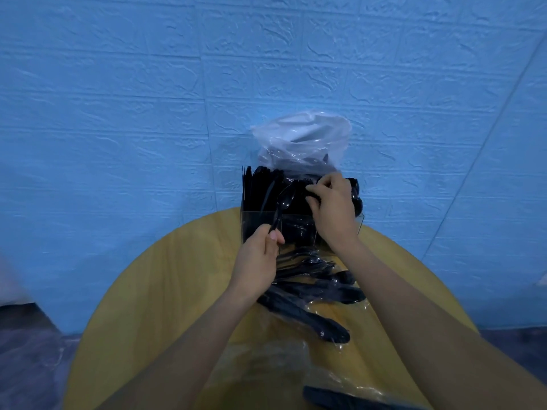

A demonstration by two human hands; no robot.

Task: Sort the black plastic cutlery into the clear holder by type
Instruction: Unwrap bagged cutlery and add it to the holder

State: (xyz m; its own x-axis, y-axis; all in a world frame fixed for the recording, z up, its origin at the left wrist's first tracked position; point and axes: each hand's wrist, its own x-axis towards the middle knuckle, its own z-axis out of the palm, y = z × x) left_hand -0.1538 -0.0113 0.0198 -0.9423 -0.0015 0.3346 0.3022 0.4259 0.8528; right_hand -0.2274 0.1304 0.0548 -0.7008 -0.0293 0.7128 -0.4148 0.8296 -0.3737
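At table's near edge, a dark piece of cutlery (340,399) lies partly under crinkled clear wrap (266,368). Table (142,291) is round, yellow wood grain. Past the wrap, toward the middle, a loose pile (313,291) of black plastic cutlery lies on clear film; spoon bowls visible at its right side, pieces overlapping.

Left hand (257,261) hovers above the pile's far left edge, fingers curled round the handle of a spoon (282,207). Spoon held tilted, bowl up and away, bowl in front of the holder's middle section.

Holder (251,229) stands at table's far edge, clear walls, packed with upright black cutlery. Knives fill the left section; types in the others not legible.

Right hand (331,208) over the holder's right part, fingers bent down onto the cutlery tops; whether it pinches a piece cannot be told.

Behind the holder, a clear bag (302,140) with more black cutlery leans at the blue wall (118,99).
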